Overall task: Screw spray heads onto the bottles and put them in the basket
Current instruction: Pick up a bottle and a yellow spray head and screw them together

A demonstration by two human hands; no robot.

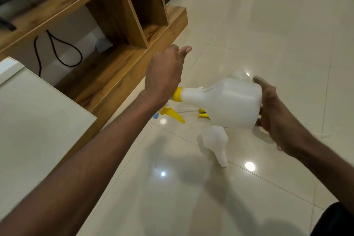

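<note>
Head view: right hand (272, 109) is gripping the base of a white bottle (228, 101) lying sideways in the air above the tiled floor (268, 34), left hand (164, 74) is closing around its yellow spray head (177, 94), while another bottle (216, 140) is lying below.

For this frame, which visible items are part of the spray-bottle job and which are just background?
Job items:
held bottle with yellow collar, between left hand and right hand
second bottle on floor
loose spray heads

Background:
wooden TV unit
black cable
white table
</note>
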